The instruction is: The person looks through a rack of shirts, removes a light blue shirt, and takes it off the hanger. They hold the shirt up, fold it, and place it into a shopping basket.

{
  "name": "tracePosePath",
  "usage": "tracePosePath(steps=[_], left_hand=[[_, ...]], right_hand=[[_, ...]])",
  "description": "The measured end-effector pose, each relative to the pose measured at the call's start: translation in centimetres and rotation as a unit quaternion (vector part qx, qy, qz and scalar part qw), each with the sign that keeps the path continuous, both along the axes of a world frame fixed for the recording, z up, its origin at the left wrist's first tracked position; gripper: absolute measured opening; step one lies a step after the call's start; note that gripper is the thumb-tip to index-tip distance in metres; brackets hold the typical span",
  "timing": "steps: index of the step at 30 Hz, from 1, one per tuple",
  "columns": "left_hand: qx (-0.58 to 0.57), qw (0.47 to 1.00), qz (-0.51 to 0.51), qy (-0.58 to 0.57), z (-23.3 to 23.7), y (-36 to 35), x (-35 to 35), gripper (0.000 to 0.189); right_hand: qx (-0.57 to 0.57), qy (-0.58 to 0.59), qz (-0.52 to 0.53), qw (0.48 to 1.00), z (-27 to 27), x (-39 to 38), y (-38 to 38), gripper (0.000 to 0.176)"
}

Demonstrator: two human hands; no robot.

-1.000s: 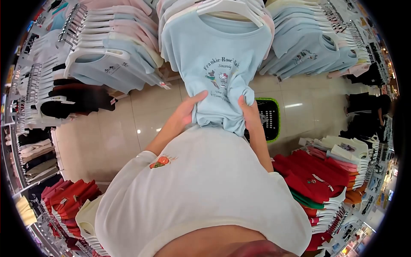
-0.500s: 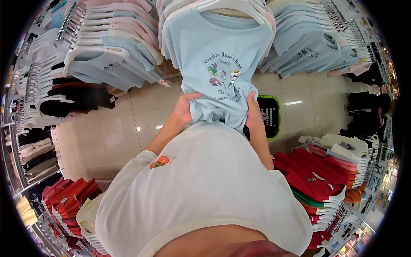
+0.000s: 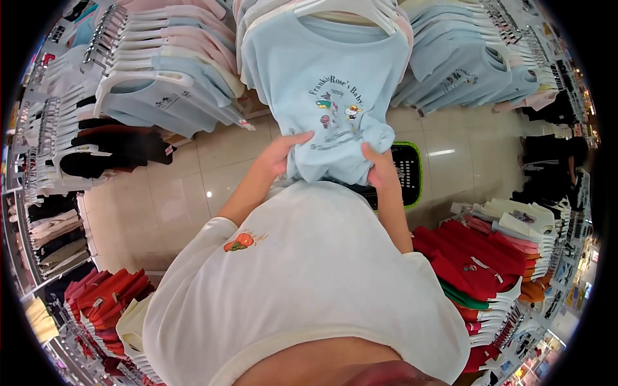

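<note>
A light blue T-shirt (image 3: pixel 309 71) with printed lettering and small cartoon figures hangs in front of me on a white hanger (image 3: pixel 351 9). My left hand (image 3: pixel 280 154) grips its lower left side, thumb lying on top of the cloth. On the opposite side my right hand (image 3: pixel 381 166) holds the hem, thumb up and fingers underneath. Between both hands the bottom of the shirt is bunched and partly folded up, so the lower print is creased. The fingers beneath the fabric are hidden.
A black shopping basket with a green rim (image 3: pixel 420 177) sits on the tiled floor behind my right hand. Racks of pale shirts (image 3: pixel 170 96) flank the held one. Red garments (image 3: pixel 473 264) hang near my right elbow. A person in black (image 3: pixel 550 161) is at far right.
Both hands have shifted slightly along the shirt's lower part, the thumbs now further onto the cloth. The hem is gathered up more, and the print looks more creased.
</note>
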State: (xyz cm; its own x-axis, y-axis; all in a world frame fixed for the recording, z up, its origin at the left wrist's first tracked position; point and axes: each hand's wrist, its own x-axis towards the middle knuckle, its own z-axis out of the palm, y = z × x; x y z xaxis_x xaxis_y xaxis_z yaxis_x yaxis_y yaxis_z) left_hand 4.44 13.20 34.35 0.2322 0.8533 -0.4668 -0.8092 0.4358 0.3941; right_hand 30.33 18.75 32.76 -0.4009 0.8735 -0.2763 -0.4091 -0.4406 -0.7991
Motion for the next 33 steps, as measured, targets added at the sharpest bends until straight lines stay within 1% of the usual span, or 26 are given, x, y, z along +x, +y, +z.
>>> tracePosePath(steps=[1,2,4,5,6,7,8,9,10,12,13,16,19,20,22,23,25,26,28,29,32,33], left_hand=[[0.015,1.0,-0.012,-0.004,0.2,0.3,0.1,0.062],[0.029,0.999,-0.024,-0.008,0.5,0.5,0.2,0.06],[0.046,0.998,-0.005,-0.042,0.0,0.5,-0.2,0.057],[0.066,0.996,0.003,-0.058,-0.5,0.6,-0.1,0.057],[0.086,0.994,0.011,-0.073,-0.8,0.5,0.0,0.058],[0.071,0.995,0.018,-0.073,-1.0,0.5,0.0,0.061],[0.096,0.989,0.024,-0.114,-1.3,0.6,-0.1,0.06],[0.119,0.98,0.03,-0.156,-1.6,0.5,-0.1,0.06],[0.141,0.969,0.036,-0.197,-1.9,0.3,-0.1,0.059],[0.115,0.96,0.044,-0.25,0.2,0.0,0.3,0.057],[0.104,0.954,0.048,-0.276,0.9,0.0,0.6,0.056],[0.034,0.988,0.032,-0.147,-1.3,0.5,0.8,0.052],[0.086,0.996,0.01,-0.023,-0.6,0.7,1.2,0.05],[0.095,0.995,-0.003,-0.021,-1.0,0.8,1.1,0.051],[0.11,0.993,-0.028,-0.016,-2.1,0.7,1.2,0.054],[0.091,0.996,-0.013,-0.011,-1.8,0.7,1.3,0.053],[0.052,0.998,0.019,0.0,-1.0,0.3,1.7,0.052],[0.034,0.999,0.02,0.005,-1.6,0.4,1.3,0.051],[-0.002,1.0,0.02,0.014,-3.2,0.7,0.5,0.048],[-0.001,1.0,0.021,0.01,-2.7,0.7,0.6,0.048],[0.005,1.0,0.027,-0.006,-1.6,0.4,0.9,0.047],[0.011,0.999,0.031,-0.013,-1.7,0.3,1.0,0.047]], right_hand=[[-0.002,0.061,-0.008,0.998,0.3,0.2,0.2,0.061],[-0.021,0.076,-0.011,0.997,0.6,0.5,0.3,0.06],[-0.061,0.105,-0.025,0.992,1.2,0.9,0.5,0.056],[-0.04,0.085,-0.015,0.995,0.2,1.1,0.5,0.057],[-0.057,0.1,-0.009,0.993,-0.6,1.4,0.5,0.058],[-0.073,0.116,0.0,0.991,-1.4,1.6,0.7,0.058],[-0.088,0.132,0.01,0.987,-1.6,1.7,0.8,0.059],[-0.12,0.199,0.034,0.972,-1.7,1.9,0.7,0.061],[-0.107,0.189,0.046,0.975,-2.0,1.7,0.7,0.06],[-0.077,0.168,0.068,0.98,-2.5,0.8,0.7,0.06],[-0.071,0.181,0.031,0.98,-2.4,0.1,0.7,0.055],[-0.094,0.234,-0.023,0.967,-3.7,0.1,1.0,0.05],[-0.159,0.278,0.032,0.947,-1.6,-0.5,1.2,0.052],[-0.18,0.292,0.05,0.938,-1.1,-0.6,1.1,0.053],[-0.139,0.197,0.051,0.969,-1.0,-0.9,0.6,0.054],[-0.118,0.149,0.052,0.98,-0.9,-0.9,0.5,0.054],[-0.108,0.102,0.02,0.989,-0.8,-0.9,0.5,0.055],[-0.103,0.079,0.004,0.992,-0.7,-0.9,0.5,0.055],[-0.083,0.092,-0.007,0.992,-0.7,-1.1,0.6,0.054],[-0.073,0.099,-0.013,0.992,-0.7,-1.1,0.6,0.053],[-0.141,0.108,-0.027,0.984,-1.1,-1.2,0.7,0.052],[-0.151,0.137,-0.039,0.978,-1.0,-1.1,0.8,0.052]])
